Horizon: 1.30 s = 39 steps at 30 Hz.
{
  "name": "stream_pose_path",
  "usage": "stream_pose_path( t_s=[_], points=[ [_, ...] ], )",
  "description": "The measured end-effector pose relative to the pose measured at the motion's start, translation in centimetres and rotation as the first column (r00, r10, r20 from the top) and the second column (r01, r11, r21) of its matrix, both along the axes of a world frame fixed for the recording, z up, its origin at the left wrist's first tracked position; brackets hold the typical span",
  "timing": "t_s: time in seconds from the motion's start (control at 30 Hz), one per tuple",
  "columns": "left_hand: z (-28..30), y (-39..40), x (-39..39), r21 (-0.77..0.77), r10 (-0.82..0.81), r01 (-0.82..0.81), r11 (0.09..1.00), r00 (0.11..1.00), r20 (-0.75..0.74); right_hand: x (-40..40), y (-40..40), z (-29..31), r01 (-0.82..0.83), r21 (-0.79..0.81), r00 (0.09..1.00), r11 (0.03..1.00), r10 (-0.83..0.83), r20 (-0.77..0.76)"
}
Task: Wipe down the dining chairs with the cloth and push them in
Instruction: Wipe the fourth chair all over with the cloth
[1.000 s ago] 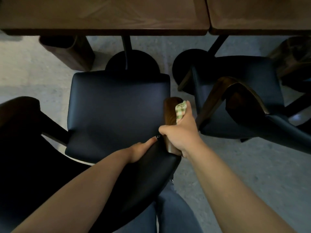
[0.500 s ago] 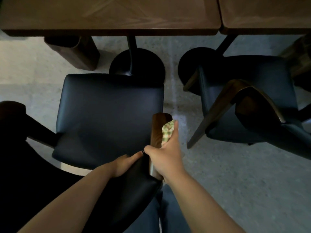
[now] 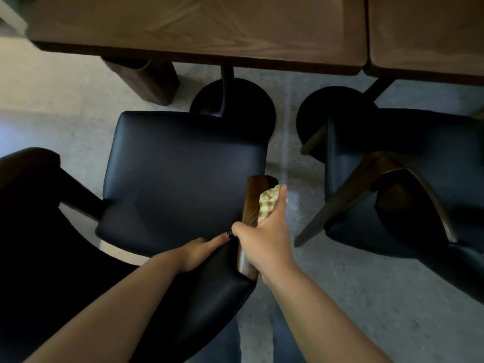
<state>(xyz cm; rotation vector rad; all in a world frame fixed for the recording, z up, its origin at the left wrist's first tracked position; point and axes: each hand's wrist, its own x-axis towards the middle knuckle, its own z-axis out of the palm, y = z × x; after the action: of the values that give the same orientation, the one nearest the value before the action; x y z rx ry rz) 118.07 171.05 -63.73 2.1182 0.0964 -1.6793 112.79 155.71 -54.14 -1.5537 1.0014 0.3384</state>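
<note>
A dining chair with a dark padded seat (image 3: pixel 180 174) stands below me, short of the wooden table (image 3: pixel 199 30). Its right wooden armrest (image 3: pixel 252 203) runs back to the padded backrest (image 3: pixel 209 292). My right hand (image 3: pixel 264 242) grips that armrest and presses a green checked cloth (image 3: pixel 268 203) against its outer side. My left hand (image 3: pixel 199 251) lies on the top of the backrest with fingers stretched toward the right hand. A second chair (image 3: pixel 403 163) stands to the right, turned at an angle, its curved wooden back toward me.
Two black round table bases (image 3: pixel 233 100) (image 3: pixel 337 106) stand on the grey floor under the tables. A second tabletop (image 3: pixel 429 30) adjoins on the right. A wooden leg (image 3: pixel 146 79) hangs at upper left. A dark chair (image 3: pixel 34 205) fills the left edge.
The chair and both hands on it have shifted back from the table and to the left. The cloth stays pressed to the armrest's side.
</note>
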Motion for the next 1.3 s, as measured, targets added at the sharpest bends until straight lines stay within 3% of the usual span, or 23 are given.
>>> stream_pose_path(
  t_s=[0.17, 0.27, 0.33, 0.4, 0.47, 0.57, 0.63, 0.67, 0.73, 0.83, 0.93, 1.0, 1.07, 1.1, 1.2, 1.3],
  points=[
    [2.3, 0.4, -0.4, 0.003, -0.057, 0.057, 0.998, 0.977, 0.205, -1.5, -1.8, 0.3, -0.080, 0.005, 0.994, 0.997, 0.079, 0.070],
    [4.6, 0.3, -1.7, -0.022, -0.017, 0.026, 0.999, 0.939, 0.344, -2.1, -3.8, 1.3, -0.101, -0.085, 0.989, 0.991, 0.109, 0.101],
    [6.9, 0.7, -3.4, -0.073, 0.051, -0.021, 0.997, 0.902, 0.429, -2.4, -4.6, 2.6, -0.191, -0.212, 0.968, 0.958, 0.220, 0.120],
    [9.1, 1.6, -5.1, -0.124, 0.085, -0.027, 0.992, 0.866, 0.493, -2.3, -4.5, 3.9, -0.325, -0.405, 0.903, 0.855, 0.407, 0.135],
    [10.9, 3.2, -6.5, -0.145, 0.065, 0.014, 0.989, 0.848, 0.526, -2.4, -3.1, 4.2, -0.409, -0.606, 0.786, 0.682, 0.601, 0.145],
    [12.5, 6.8, -8.2, -0.042, -0.063, 0.111, 0.993, 0.792, 0.607, -3.0, -0.1, 3.5, -0.596, -0.715, 0.504, 0.366, 0.863, 0.022],
    [13.1, 8.8, -9.3, 0.029, -0.117, 0.143, 0.989, 0.657, 0.745, -4.3, 1.8, 2.6, -0.636, -0.751, 0.369, 0.179, 0.925, -0.092],
    [13.0, 9.2, -9.8, 0.032, -0.112, 0.151, 0.988, 0.563, 0.819, -4.8, 2.7, 2.5, -0.604, -0.781, 0.383, 0.162, 0.918, -0.105],
    [12.9, 9.3, -10.3, 0.065, -0.129, 0.170, 0.983, 0.400, 0.907, -5.2, 4.1, 2.3, -0.484, -0.841, 0.506, 0.243, 0.861, -0.042],
    [12.9, 9.2, -10.5, 0.056, -0.114, 0.172, 0.984, 0.351, 0.929, -5.6, 5.5, 1.6, -0.381, -0.880, 0.655, 0.283, 0.754, -0.041],
    [12.8, 9.8, -10.3, -0.027, -0.028, 0.210, 0.977, 0.252, 0.967, -6.3, 7.8, 2.0, -0.229, -0.868, 0.818, 0.440, 0.570, 0.073],
    [12.7, 9.9, -10.6, -0.124, 0.062, 0.244, 0.962, 0.246, 0.967, -6.9, 9.3, 2.2, -0.085, -0.864, 0.873, 0.496, 0.456, 0.176],
    [13.3, 11.0, -10.3, -0.229, 0.120, 0.279, 0.932, 0.359, 0.926, -7.4, 10.8, 2.7, -0.034, -0.893, 0.838, 0.449, 0.499, 0.219],
    [13.4, 12.1, -9.8, -0.185, 0.056, 0.336, 0.923, 0.360, 0.931, -7.9, 11.7, 2.6, -0.072, -0.910, 0.801, 0.408, 0.568, 0.191],
    [13.0, 17.1, -8.2, 0.096, -0.187, 0.509, 0.855, 0.132, 0.973, -9.3, 14.1, 1.8, -0.095, -0.939, 0.711, 0.329, 0.683, 0.167],
    [12.4, 19.3, -8.1, 0.133, -0.197, 0.506, 0.852, 0.074, 0.978, -9.6, 14.6, 1.0, 0.028, -0.922, 0.713, 0.385, 0.639, 0.288]
  ],
)
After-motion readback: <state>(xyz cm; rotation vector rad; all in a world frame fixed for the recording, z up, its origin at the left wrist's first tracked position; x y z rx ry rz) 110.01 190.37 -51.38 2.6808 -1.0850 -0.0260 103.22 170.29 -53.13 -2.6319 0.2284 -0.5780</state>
